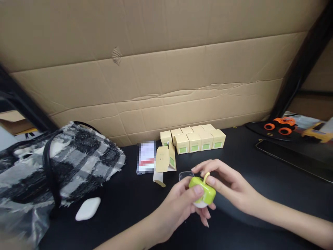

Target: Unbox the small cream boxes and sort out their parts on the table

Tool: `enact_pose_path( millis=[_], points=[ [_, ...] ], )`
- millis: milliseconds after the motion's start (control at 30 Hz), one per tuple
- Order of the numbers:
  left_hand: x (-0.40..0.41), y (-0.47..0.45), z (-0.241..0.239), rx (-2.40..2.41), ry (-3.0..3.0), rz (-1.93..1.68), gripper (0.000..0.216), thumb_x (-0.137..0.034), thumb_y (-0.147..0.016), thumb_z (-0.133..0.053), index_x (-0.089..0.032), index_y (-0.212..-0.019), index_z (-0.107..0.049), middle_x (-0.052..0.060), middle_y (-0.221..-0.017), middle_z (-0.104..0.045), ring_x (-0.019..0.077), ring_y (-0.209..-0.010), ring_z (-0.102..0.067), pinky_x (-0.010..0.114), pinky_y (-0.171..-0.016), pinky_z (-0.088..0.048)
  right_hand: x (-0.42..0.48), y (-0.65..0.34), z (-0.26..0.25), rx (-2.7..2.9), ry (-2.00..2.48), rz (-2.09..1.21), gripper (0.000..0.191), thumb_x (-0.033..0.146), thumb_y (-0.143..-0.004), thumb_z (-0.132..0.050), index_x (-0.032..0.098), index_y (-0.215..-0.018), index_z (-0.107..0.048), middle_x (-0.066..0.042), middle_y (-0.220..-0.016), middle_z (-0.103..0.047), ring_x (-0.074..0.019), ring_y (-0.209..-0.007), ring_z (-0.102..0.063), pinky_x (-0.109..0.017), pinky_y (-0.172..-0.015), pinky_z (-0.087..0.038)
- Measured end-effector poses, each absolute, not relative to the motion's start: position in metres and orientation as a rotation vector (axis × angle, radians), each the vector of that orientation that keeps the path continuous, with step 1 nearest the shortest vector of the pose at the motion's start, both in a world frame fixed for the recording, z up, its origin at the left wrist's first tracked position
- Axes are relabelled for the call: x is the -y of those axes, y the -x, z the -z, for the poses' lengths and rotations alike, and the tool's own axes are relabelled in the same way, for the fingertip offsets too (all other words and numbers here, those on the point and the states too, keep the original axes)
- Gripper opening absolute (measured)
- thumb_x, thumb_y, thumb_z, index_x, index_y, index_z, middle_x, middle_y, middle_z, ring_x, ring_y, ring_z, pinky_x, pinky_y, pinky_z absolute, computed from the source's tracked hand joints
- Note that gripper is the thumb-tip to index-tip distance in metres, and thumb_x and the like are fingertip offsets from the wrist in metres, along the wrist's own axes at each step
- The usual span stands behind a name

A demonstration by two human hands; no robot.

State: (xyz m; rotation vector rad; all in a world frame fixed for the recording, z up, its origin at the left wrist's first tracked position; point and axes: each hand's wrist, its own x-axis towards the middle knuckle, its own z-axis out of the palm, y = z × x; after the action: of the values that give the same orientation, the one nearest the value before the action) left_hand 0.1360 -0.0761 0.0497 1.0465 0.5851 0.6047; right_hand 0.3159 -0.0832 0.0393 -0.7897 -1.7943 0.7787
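My left hand and my right hand together hold a small lime-green case with a pale yellow loop on top and a white underside. The left thumb presses on its top, left fingers curl beneath it. The right fingers pinch it by the loop side. A clear plastic piece lies just behind the hands on the black table. An opened small cardboard box lies behind that.
Several closed beige boxes with green labels stand in rows against a large cardboard wall. A black-and-white checked bag sits left, a white oval case before it. An orange toy truck and dark flat tablet are at right.
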Motion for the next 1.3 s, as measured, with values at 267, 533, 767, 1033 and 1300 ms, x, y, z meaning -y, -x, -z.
enact_pose_path(
  millis=[267, 533, 767, 1033, 1300],
  points=[
    [0.082, -0.133, -0.041, -0.656, -1.124, -0.618, 0.061, -0.039, -0.072, -0.075, -0.020, -0.112, -0.032, -0.006, -0.072, -0.053, 0.0076, -0.058, -0.051, 0.023, -0.058, -0.046, 0.090, -0.316, -0.046, 2.221, 0.781, -0.396, 0.052, 0.011, -0.070, -0.067, 0.026, -0.116, -0.049, -0.007, -0.120, -0.057, -0.0187, -0.109, -0.059, -0.028, -0.089, -0.052],
    [0.076, -0.129, -0.044, -0.647, -1.254, -0.527, 0.069, -0.027, -0.073, -0.074, -0.022, -0.131, -0.038, -0.003, -0.077, -0.051, 0.0077, -0.060, -0.048, 0.020, -0.054, -0.043, 0.094, -0.322, -0.046, 2.346, 0.760, -0.210, 0.041, 0.010, -0.072, -0.059, 0.024, -0.108, -0.048, -0.007, -0.111, -0.068, -0.0197, -0.094, -0.069, -0.026, -0.074, -0.057],
    [0.077, -0.124, -0.039, -0.581, -1.234, -0.483, 0.097, -0.026, -0.080, -0.069, -0.036, -0.147, 0.001, -0.008, -0.070, -0.043, 0.0063, -0.060, -0.038, 0.021, -0.064, -0.037, 0.099, -0.315, -0.045, 2.288, 0.726, -0.046, 0.046, 0.007, -0.068, -0.052, 0.022, -0.111, -0.047, -0.009, -0.105, -0.071, -0.0176, -0.079, -0.072, -0.024, -0.065, -0.058],
    [0.074, -0.128, -0.040, -0.563, -1.278, -0.487, 0.085, -0.020, -0.080, -0.065, -0.028, -0.148, -0.015, -0.006, -0.070, -0.046, 0.0068, -0.058, -0.038, 0.023, -0.061, -0.039, 0.099, -0.313, -0.044, 2.248, 0.771, -0.216, 0.033, 0.008, -0.063, -0.050, 0.021, -0.093, -0.053, -0.004, -0.081, -0.070, -0.0174, -0.072, -0.070, -0.023, -0.063, -0.056],
    [0.074, -0.123, -0.049, -0.551, -1.322, -0.425, 0.100, 0.000, -0.071, -0.056, -0.033, -0.148, 0.000, -0.010, -0.063, -0.038, 0.0046, -0.051, -0.030, 0.016, -0.052, -0.030, 0.101, -0.315, -0.050, 2.257, 0.770, -0.255, 0.035, 0.011, -0.064, -0.056, 0.022, -0.097, -0.053, -0.004, -0.090, -0.069, -0.0160, -0.075, -0.067, -0.023, -0.064, -0.054]
  ],
)
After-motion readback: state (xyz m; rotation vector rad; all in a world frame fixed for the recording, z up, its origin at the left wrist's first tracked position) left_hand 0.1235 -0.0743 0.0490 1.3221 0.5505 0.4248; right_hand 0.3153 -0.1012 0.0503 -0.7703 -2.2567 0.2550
